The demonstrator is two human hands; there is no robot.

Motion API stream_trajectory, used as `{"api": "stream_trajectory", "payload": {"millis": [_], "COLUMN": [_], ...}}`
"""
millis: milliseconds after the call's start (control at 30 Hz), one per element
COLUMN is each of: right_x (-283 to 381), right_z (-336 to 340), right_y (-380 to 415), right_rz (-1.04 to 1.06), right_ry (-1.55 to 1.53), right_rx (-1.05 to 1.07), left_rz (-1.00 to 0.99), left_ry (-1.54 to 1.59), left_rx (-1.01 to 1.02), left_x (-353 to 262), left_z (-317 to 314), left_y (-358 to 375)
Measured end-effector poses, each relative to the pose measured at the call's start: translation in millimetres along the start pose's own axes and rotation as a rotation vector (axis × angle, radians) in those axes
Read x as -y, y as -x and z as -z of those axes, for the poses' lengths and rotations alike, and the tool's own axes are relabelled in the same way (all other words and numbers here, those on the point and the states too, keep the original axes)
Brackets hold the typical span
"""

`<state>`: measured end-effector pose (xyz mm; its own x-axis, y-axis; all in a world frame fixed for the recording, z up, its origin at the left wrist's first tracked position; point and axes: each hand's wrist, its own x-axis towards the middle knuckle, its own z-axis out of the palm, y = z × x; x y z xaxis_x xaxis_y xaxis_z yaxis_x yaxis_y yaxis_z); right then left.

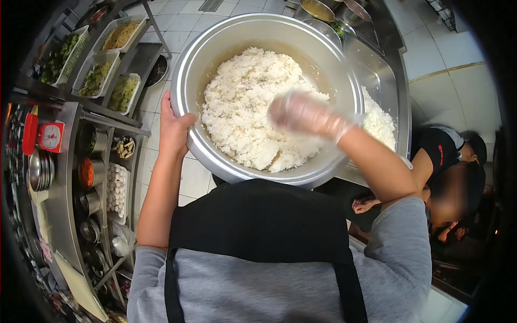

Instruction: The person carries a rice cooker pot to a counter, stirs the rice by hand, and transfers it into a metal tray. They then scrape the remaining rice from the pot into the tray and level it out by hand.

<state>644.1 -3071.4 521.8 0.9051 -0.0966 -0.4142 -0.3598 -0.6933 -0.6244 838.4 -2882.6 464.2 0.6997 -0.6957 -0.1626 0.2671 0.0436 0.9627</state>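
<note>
A large silver metal pot [215, 47] is in front of me, tilted so its inside faces me. White cooked rice [242, 102] is heaped inside it, with bare wall showing around the top and right. My left hand [174, 128] grips the rim at the left side, thumb over the edge and fingers outside. Over the right half of the rice is my right hand [301, 116], in a clear plastic glove. Motion smears its fingers, and I cannot tell whether they hold any rice.
Right of the pot, a steel basin [377, 70] holds more rice [378, 121]. Another person [439, 156] is at the far right. Along the left, racks carry vegetable baskets [97, 75], a tray of eggs [117, 188] and a red scale [51, 136]. Metal bowls [318, 9] sit at the top.
</note>
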Motion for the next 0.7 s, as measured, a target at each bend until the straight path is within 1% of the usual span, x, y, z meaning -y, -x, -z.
{"api": "stream_trajectory", "payload": {"millis": [33, 100, 200, 267, 333, 367, 400, 467, 533, 600, 700], "right_x": [-18.6, -4.1, -23.3, -38.1, -64.3, -79.7, -90.7, -70.9, -40.7, -34.3, -47.3], "right_z": [-36.0, -87.7, -87.5, -69.5, -47.9, -39.1, -30.0, -9.2, 21.9, 40.3, 63.0], "right_y": [-0.5, -6.2, -36.8, -49.4, -68.7, -80.9, -90.1, -90.2, -79.8, -73.3, -65.5], "right_rz": [0.150, 0.303, 0.216, -0.003, -0.061, -0.004, -0.068, -0.148, -0.171, -0.186, -0.194], "right_ry": [-0.405, 0.158, 0.260, -0.214, -0.204, 0.038, -0.461, -0.977, -0.813, -0.456, 0.242], "right_rx": [0.050, 0.133, 0.071, -0.004, -0.098, -0.157, -0.287, -0.488, -0.640, -0.772, -0.524], "left_rz": [-0.003, 0.001, 0.001, -0.008, -0.014, -0.021, -0.029, -0.038, -0.030, -0.015, 0.002], "left_ry": [0.011, 0.010, 0.010, 0.019, 0.029, 0.023, 0.015, -0.001, -0.024, -0.033, -0.028], "left_rx": [-0.001, 0.003, 0.018, 0.035, 0.046, 0.040, 0.036, 0.030, 0.021, 0.019, 0.015], "left_x": [-0.1, 1.0, 2.6, 4.1, 6.4, 5.7, 3.8, 3.1, 2.6, 1.9, -1.2], "left_z": [-0.4, 1.8, 5.6, 6.4, 7.9, 8.1, 6.7, 4.6, 4.4, 3.3, 1.7], "left_y": [-0.5, -0.3, -1.7, -4.1, -3.4, -1.7, -0.8, -0.8, -1.4, 0.2, 2.1]}}
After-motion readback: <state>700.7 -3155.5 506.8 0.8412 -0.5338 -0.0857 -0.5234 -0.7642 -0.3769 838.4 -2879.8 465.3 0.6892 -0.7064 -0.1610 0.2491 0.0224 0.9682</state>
